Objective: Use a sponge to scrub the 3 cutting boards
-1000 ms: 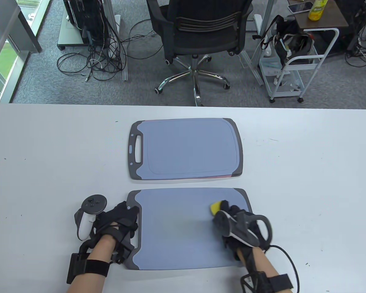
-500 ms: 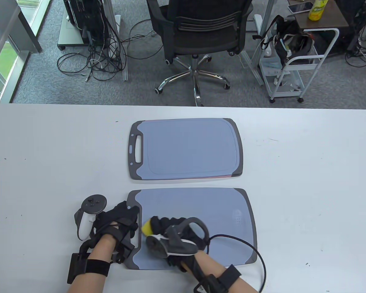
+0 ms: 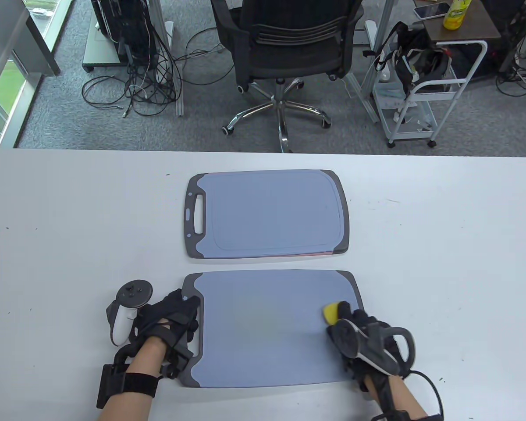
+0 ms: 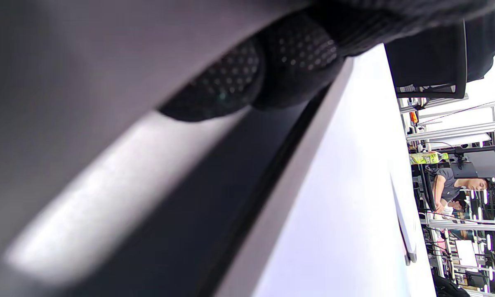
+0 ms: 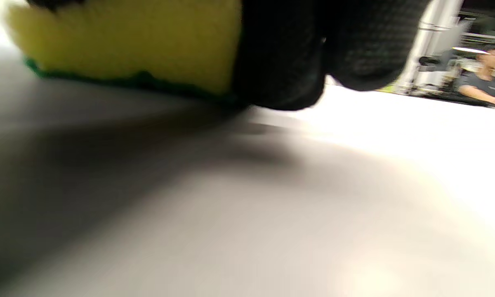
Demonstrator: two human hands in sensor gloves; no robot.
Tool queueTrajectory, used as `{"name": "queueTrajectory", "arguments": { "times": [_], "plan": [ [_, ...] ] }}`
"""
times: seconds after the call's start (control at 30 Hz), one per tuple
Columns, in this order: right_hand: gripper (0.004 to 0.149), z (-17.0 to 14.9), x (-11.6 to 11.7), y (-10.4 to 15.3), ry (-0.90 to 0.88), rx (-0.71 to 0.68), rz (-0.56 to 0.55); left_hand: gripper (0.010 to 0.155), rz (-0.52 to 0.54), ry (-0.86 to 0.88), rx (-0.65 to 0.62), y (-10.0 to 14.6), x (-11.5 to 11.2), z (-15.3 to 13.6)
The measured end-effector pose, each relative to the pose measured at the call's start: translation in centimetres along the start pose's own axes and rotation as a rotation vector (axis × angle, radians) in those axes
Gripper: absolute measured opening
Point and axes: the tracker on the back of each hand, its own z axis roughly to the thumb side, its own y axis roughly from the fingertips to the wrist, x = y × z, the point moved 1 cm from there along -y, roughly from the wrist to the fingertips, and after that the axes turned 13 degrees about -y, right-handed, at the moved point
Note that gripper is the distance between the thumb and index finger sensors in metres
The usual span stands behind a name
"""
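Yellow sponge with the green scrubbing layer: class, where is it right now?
In the table view, the yellow sponge with green scrubbing layer sits near the right end of the near blue-grey plastic cutting board, held by the right hand.

Most of the sponge (image 3: 332,312) is buried under the right hand (image 3: 368,337); the near cutting board (image 3: 267,324) smears to blur in the right wrist view.
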Motion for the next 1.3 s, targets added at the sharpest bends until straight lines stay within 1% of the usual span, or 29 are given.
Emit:
{"name": "queueTrajectory", "arguments": {
  "times": [0.07, 0.1, 0.13, 0.2, 0.23, 0.27, 0.3, 0.37, 0.43, 0.47, 0.5, 0.57, 0.6, 0.63, 0.77, 0.8, 0.83, 0.9, 0.93, 0.97, 1.0, 1.03, 1.07, 1.13, 1.17, 1.2, 1.23, 1.27, 1.3],
  "plan": [
    [0.069, 0.2, 0.0, -0.1, -0.011, -0.016, 0.029, 0.055, 0.0, 0.0, 0.0, 0.0, 0.0, 0.0],
    [0.069, 1.7, 0.1, -0.1, 0.017, -0.063, 0.016, 0.055, 0.001, -0.002, 0.0, 0.0, 0.0, 0.0],
    [0.069, 3.5, 0.4, -0.4, 0.019, -0.151, 0.044, 0.055, 0.001, -0.002, 0.0, 0.0, 0.0, 0.0],
    [0.069, 7.7, 1.2, -0.4, -0.012, -0.246, 0.065, 0.055, 0.001, -0.003, -0.001, 0.0, 0.0, 0.0],
    [0.07, 11.4, 1.6, -0.4, -0.005, -0.325, 0.085, 0.055, 0.001, -0.003, -0.001, 0.0, 0.0, 0.0],
    [0.07, 14.1, 1.9, -0.3, 0.001, -0.413, 0.088, 0.055, -0.003, 0.005, 0.001, 0.0, 0.0, -0.1],
    [0.07, 18.3, 2.4, 0.2, 0.005, -0.514, 0.109, 0.055, -0.007, 0.016, 0.002, 0.0, 0.1, -0.2],
    [0.071, 23.7, 3.1, 1.2, 0.044, -0.642, 0.119, 0.055, -0.013, 0.026, 0.001, 0.0, 0.1, -0.3],
    [0.071, 27.4, 3.6, 2.2, 0.044, -0.751, 0.138, 0.054, -0.006, 0.022, 0.004, -0.1, 0.0, -0.3],
    [0.071, 28.7, 3.8, 2.7, 0.047, -0.767, 0.137, 0.055, -0.005, 0.022, 0.005, -0.1, 0.0, -0.3],
    [0.071, 29.1, 3.9, 2.8, 0.056, -0.769, 0.128, 0.055, -0.008, 0.024, 0.003, -0.1, 0.0, -0.3],
    [0.07, 28.5, 3.9, 2.9, 0.101, -0.765, 0.113, 0.055, -0.014, 0.029, 0.001, -0.1, 0.0, -0.3],
    [0.069, 27.4, 3.9, 2.8, 0.091, -0.745, 0.113, 0.055, -0.014, 0.03, 0.002, -0.1, 0.0, -0.3],
    [0.069, 25.6, 3.7, 2.5, 0.088, -0.691, 0.101, 0.055, -0.014, 0.031, 0.002, -0.1, 0.0, -0.3],
    [0.069, 16.3, 2.6, 1.3, 0.122, -0.484, 0.058, 0.054, -0.018, 0.036, 0.002, -0.2, 0.0, -0.3],
    [0.069, 12.4, 2.2, 1.2, 0.111, -0.378, 0.05, 0.055, -0.017, 0.034, 0.002, -0.2, 0.0, -0.3],
    [0.069, 10.4, 2.0, 1.1, 0.105, -0.323, 0.048, 0.055, -0.013, 0.031, 0.003, -0.2, 0.0, -0.3],
    [0.069, 3.9, 1.3, 1.5, 0.082, -0.15, 0.045, 0.055, -0.006, 0.023, 0.003, -0.1, 0.0, -0.2],
    [0.069, 1.4, 0.9, 1.7, 0.049, -0.087, 0.032, 0.055, -0.006, 0.022, 0.004, -0.1, 0.0, -0.2],
    [0.069, 0.1, 0.5, 1.8, 0.022, -0.051, 0.015, 0.055, -0.007, 0.022, 0.003, -0.2, 0.0, -0.2],
    [0.069, -0.6, 0.5, 1.7, 0.007, -0.026, 0.028, 0.055, -0.007, 0.021, 0.004, -0.2, 0.0, -0.2],
    [0.069, -0.3, 0.4, 1.7, 0.001, -0.034, 0.05, 0.055, -0.007, 0.021, 0.004, -0.2, 0.0, -0.2],
    [0.07, 0.6, 0.5, 1.5, 0.013, -0.051, 0.035, 0.055, -0.007, 0.021, 0.004, -0.2, 0.0, -0.2],
    [0.069, 4.0, 1.0, 1.0, 0.057, -0.172, 0.042, 0.055, -0.007, 0.02, 0.004, -0.2, 0.0, -0.2],
    [0.07, 6.9, 1.6, 0.7, 0.013, -0.257, 0.048, 0.055, -0.006, 0.019, 0.003, -0.2, 0.0, -0.2],
    [0.07, 8.9, 1.8, 0.8, -0.007, -0.292, 0.032, 0.055, -0.005, 0.018, 0.003, -0.2, 0.0, -0.2],
    [0.07, 12.7, 2.4, 0.5, 0.001, -0.409, 0.08, 0.055, -0.005, 0.021, 0.006, -0.2, 0.0, -0.2],
    [0.071, 16.0, 2.9, 0.9, 0.011, -0.481, 0.11, 0.055, -0.005, 0.019, 0.003, -0.2, 0.0, -0.2],
    [0.071, 18.5, 3.3, 1.0, 0.032, -0.539, 0.116, 0.054, -0.004, 0.018, 0.005, -0.2, 0.0, -0.2]
  ]
}}
